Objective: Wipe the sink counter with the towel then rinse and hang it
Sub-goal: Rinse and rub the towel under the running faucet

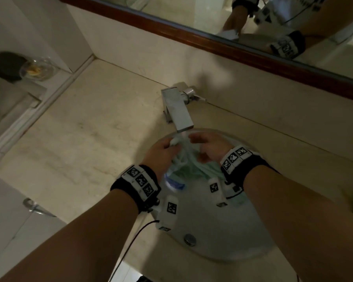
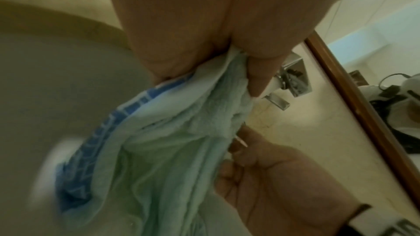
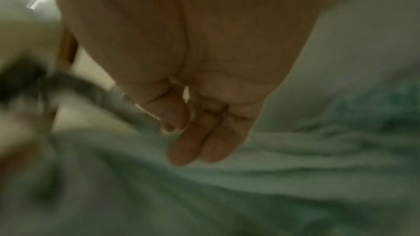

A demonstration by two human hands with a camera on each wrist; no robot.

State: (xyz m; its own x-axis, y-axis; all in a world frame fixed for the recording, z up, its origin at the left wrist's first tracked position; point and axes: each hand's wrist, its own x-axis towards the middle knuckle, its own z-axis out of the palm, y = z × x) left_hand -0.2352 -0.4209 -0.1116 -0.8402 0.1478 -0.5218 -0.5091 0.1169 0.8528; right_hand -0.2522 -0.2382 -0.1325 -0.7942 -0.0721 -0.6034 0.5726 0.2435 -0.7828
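Observation:
A pale green towel point(image 1: 189, 169) with a blue patterned border hangs bunched in the round sink basin point(image 1: 222, 237), under water running from the square chrome faucet point(image 1: 177, 110). My left hand point(image 1: 161, 151) grips its gathered top edge; the left wrist view shows the cloth point(image 2: 170, 150) squeezed between the thumb and fingers of that hand point(image 2: 204, 42). To the right of the stream, my right hand point(image 1: 210, 145) has loosely curled fingers beside the towel. In the blurred right wrist view that hand point(image 3: 193, 87) pinches no cloth, and the towel point(image 3: 227, 186) lies below it.
The beige stone counter point(image 1: 80, 139) spreads left of the basin. A wood-framed mirror point(image 1: 212, 40) runs along the back wall. A glass dish point(image 1: 37, 69) sits on a ledge at far left. The metal drain point(image 1: 190, 239) lies at the basin's near side.

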